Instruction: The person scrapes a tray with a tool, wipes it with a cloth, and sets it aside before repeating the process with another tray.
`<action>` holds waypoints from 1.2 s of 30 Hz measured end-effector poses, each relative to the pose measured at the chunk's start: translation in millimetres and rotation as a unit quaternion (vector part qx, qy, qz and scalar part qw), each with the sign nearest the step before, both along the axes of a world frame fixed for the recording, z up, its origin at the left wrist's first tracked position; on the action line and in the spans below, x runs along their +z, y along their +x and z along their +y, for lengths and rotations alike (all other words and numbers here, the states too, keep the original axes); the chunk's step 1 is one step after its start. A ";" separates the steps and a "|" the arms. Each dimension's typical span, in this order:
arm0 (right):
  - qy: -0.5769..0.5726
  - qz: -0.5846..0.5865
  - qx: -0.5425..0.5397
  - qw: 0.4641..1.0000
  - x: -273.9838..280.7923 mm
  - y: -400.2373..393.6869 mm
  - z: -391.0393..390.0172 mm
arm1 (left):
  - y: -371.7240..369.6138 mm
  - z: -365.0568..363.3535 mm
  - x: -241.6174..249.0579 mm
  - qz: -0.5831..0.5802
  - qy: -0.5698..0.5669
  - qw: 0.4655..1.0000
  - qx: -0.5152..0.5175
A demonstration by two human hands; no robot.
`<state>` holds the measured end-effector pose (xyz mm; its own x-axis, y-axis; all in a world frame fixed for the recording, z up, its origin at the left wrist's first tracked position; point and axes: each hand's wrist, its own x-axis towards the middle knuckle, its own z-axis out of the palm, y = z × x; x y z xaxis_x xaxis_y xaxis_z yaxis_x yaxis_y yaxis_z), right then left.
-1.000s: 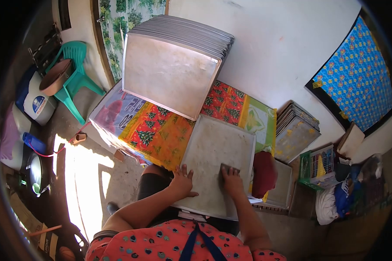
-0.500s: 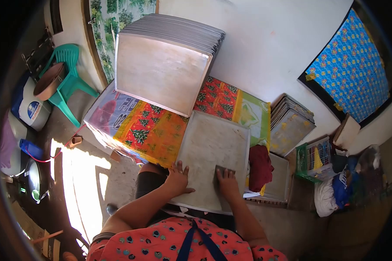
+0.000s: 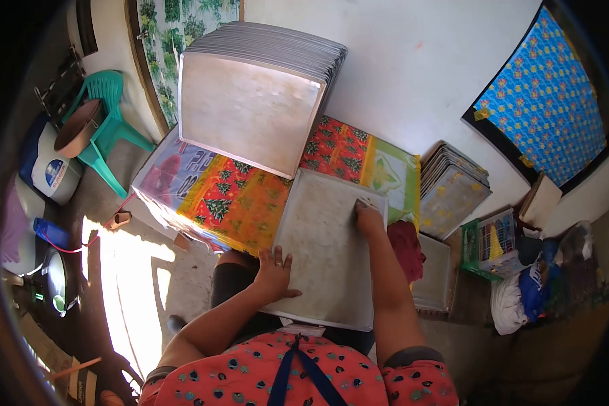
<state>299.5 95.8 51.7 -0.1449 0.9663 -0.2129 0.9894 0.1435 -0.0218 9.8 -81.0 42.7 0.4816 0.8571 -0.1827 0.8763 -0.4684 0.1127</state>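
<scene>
A flat metal tray (image 3: 325,250) lies tilted between my lap and the edge of the covered table. My left hand (image 3: 273,274) rests on its lower left edge with the fingers apart. Near the upper right rim, my right hand (image 3: 368,218) presses on the tray with its fingers closed; a small dark thing shows at the fingertips, too small to name. Just right of the tray hangs a dark red cloth (image 3: 404,252). A tall stack of metal trays (image 3: 250,111) stands behind on the table.
The table has a patterned cover (image 3: 233,196). More trays (image 3: 453,193) lean on the wall at right, near a green crate (image 3: 479,250) and bags (image 3: 511,308). A green chair (image 3: 108,135) holding a brown basin (image 3: 79,128) stands at left.
My right hand has moved up and away from me across the tray, from its lower right part to near the upper right rim. My left hand has stayed at the left edge.
</scene>
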 end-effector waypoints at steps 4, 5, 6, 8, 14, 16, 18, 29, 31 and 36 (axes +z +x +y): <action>0.072 -0.043 0.084 0.993 -37.8 -54.0 -75.3 | 7.0 -25.1 21.0 -0.041 -0.007 0.993 -0.112; 0.063 -0.045 0.129 0.989 -35.4 -64.0 -106.6 | 11.9 -35.8 22.3 -0.050 -0.033 0.986 -0.156; 0.066 -0.037 0.166 0.983 -27.9 -72.5 -139.0 | 17.8 -43.9 11.3 -0.047 -0.027 0.981 -0.184; 0.042 0.013 0.175 0.984 -12.8 -76.7 -185.8 | 28.5 -57.1 -14.0 -0.040 -0.015 0.970 -0.240; -0.103 0.211 -0.080 0.969 69.5 -37.1 -213.9 | 28.7 -61.6 -5.8 -0.061 0.001 0.969 -0.240; -0.012 0.348 -0.122 0.929 60.9 -12.6 -218.4 | 20.3 -61.3 1.0 -0.045 -0.009 0.967 -0.250; 0.044 0.433 -0.149 0.888 50.7 4.7 -220.2 | 0.6 -61.2 1.4 -0.021 -0.002 0.965 -0.260; 0.187 0.204 0.053 0.959 22.3 -6.4 -198.3 | 0.4 -13.2 34.8 -0.135 -0.113 0.966 -0.192; 0.171 0.144 0.052 0.973 13.6 -12.3 -191.6 | 18.0 18.8 41.6 -0.092 -0.055 0.987 -0.123; 0.125 0.043 0.022 0.991 -23.8 -13.2 -165.1 | 39.8 63.6 33.8 0.034 -0.085 0.994 -0.062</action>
